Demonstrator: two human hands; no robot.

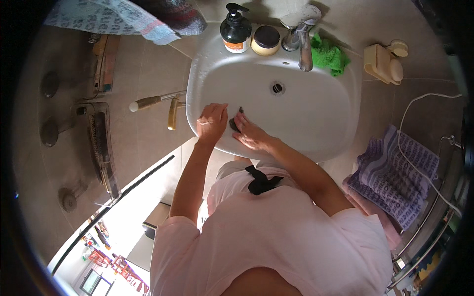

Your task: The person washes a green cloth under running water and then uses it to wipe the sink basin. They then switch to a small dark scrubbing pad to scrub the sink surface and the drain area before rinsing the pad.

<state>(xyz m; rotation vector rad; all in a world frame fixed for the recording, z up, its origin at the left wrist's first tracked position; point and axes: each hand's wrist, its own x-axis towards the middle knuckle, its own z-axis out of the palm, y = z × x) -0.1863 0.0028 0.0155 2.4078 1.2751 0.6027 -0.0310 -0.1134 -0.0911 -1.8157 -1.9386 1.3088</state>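
A white washbasin (314, 122) with a round metal drain (277, 88) lies before me. At its front left, my right hand (251, 132) presses a small dark pad (234, 125), perhaps a scouring pad, against the inner wall. My fingers cover most of that pad, and dark bits of it show at the fingertips and by the thumb. Just left of it, my left hand (212, 120) is over the basin's left side with its back up and fingers close together. Its palm side is hidden; wet or soapy streaks shine on its back.
Along the back rim stand a pump bottle (236, 31), a dark-lidded jar (265, 40), the faucet (304, 44) and a green cloth (329, 55). A wall soap holder (381, 64) is at right, above a purple towel (400, 174) and white cord (407, 105). Handles (148, 103) jut out at left.
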